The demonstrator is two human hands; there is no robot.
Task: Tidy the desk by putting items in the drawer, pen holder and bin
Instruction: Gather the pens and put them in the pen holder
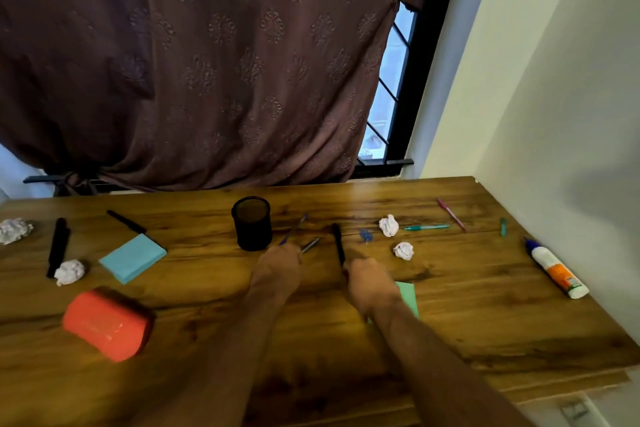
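The black mesh pen holder (251,222) stands upright at the far middle of the surface (450,305); its inside looks dark, contents unclear. Just right of it, the left hand (278,265) grips two pens (304,243) and the right hand (369,282) grips a black marker (338,243)

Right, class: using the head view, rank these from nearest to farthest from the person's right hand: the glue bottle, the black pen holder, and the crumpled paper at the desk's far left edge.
From the right hand:
1. Black pen holder, just left of it, beyond the left hand.
2. Glue bottle, by the desk's right edge.
3. Crumpled paper, at the far left edge.
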